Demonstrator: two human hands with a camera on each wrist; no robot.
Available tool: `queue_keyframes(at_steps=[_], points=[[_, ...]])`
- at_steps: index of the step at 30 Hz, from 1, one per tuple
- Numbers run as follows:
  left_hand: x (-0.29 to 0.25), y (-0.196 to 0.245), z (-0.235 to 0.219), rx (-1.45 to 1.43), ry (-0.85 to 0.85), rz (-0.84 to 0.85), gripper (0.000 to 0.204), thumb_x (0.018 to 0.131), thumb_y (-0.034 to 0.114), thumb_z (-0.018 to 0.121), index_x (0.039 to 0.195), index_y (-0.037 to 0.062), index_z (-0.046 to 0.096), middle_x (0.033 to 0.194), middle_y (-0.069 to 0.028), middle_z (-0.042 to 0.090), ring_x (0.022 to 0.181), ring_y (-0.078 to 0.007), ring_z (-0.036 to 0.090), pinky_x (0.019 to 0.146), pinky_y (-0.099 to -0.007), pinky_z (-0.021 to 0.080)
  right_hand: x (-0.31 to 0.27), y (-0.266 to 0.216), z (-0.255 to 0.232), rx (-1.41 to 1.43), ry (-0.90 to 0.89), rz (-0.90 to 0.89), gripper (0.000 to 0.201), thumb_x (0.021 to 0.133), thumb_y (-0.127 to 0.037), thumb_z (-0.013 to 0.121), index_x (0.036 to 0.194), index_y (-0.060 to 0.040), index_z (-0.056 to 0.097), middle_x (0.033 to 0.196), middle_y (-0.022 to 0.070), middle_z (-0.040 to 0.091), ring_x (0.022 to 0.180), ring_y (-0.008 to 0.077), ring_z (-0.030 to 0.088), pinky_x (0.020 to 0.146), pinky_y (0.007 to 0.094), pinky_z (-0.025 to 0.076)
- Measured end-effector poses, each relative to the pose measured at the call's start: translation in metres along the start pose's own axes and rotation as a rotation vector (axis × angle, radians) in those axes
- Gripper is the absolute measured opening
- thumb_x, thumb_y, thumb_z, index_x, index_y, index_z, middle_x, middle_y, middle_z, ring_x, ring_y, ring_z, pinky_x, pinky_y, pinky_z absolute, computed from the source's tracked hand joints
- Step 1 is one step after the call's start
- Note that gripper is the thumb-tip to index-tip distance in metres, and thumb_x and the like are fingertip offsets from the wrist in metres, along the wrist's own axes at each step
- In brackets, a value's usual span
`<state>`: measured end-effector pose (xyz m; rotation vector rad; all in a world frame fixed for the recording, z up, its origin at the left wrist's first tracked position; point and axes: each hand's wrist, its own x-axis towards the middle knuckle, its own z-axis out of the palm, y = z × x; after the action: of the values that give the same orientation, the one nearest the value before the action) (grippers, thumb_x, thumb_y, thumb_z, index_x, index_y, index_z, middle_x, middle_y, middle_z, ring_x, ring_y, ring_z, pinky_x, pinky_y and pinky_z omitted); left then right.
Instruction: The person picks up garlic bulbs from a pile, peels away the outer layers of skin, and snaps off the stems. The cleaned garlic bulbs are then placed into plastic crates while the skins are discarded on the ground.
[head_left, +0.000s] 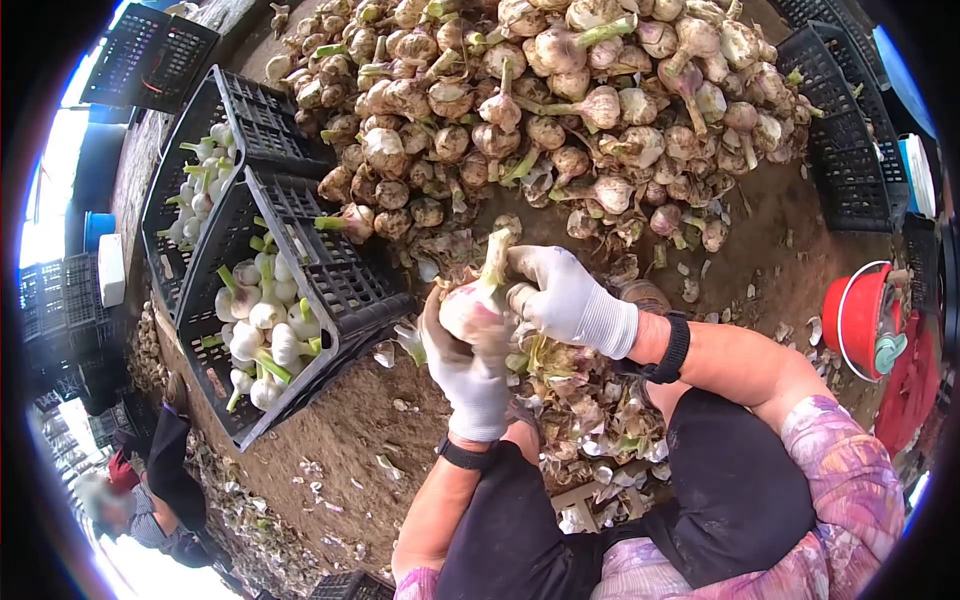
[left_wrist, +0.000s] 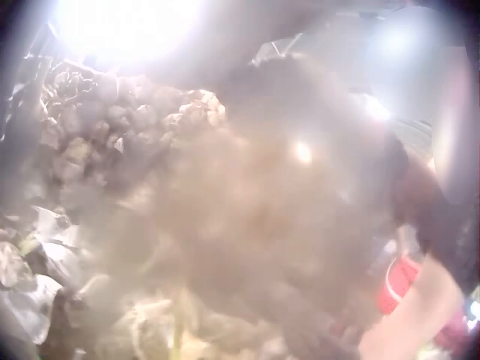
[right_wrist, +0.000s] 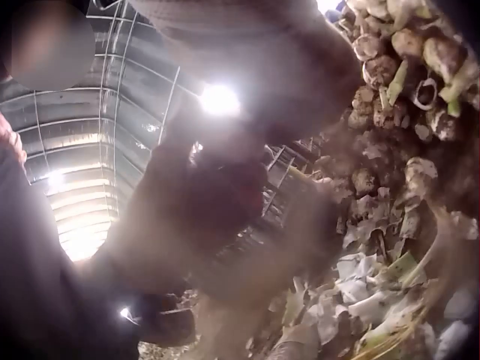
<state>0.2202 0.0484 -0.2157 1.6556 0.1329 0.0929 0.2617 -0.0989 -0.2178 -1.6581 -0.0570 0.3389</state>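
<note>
In the head view, my gloved left hand (head_left: pixel 465 375) holds a garlic bulb (head_left: pixel 472 310) from below, with its thick cut stem (head_left: pixel 496 258) pointing up. The bulb's skin is white with purple streaks, and a brownish outer layer shows at its top. On the other side my gloved right hand (head_left: pixel 570 300) has curled fingers and thumb pinching at the bulb's edge beside the stem. Both gloves are white with soiled fingers. Blur and glare hide the grip in the two wrist views.
A big heap of unpeeled garlic (head_left: pixel 450 100) lies ahead. To the left, black crates (head_left: pixel 345 270) hold cleaned white bulbs (head_left: pixel 265 315). Peeled skins (head_left: pixel 600 410) litter the ground between the legs. A red bucket (head_left: pixel 850 320) stands at right; another person (head_left: pixel 160 500) sits at far left.
</note>
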Motion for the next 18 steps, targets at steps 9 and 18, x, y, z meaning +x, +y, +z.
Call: queue_keyframes(at_steps=[9, 18], points=[[0.022, 0.013, -0.008, -0.338, -0.150, -0.425, 0.067, 0.090, 0.060, 0.050, 0.128, 0.0052, 0.046, 0.108, -0.0076, 0.058, 0.091, -0.0162, 0.058, 0.074, -0.0290, 0.051, 0.004, -0.010, -0.006, 0.048, -0.040, 0.274, 0.019, 0.082, 0.000, 0.053, 0.099, 0.0021, 0.061, 0.086, 0.0079, 0.065, 0.079, 0.0112, 0.060, 0.071, 0.0283, 0.050], [0.009, 0.001, -0.019, -0.948, -0.099, -0.925, 0.046, 0.090, 0.053, 0.051, 0.106, 0.0104, 0.062, 0.080, -0.0052, 0.065, 0.043, -0.0118, 0.049, 0.037, -0.0237, 0.039, -0.008, -0.004, 0.002, -0.082, -0.163, -0.401, 0.025, 0.080, -0.004, 0.062, 0.105, -0.0005, 0.064, 0.092, 0.0121, 0.066, 0.085, 0.0276, 0.064, 0.076, 0.0342, 0.050]])
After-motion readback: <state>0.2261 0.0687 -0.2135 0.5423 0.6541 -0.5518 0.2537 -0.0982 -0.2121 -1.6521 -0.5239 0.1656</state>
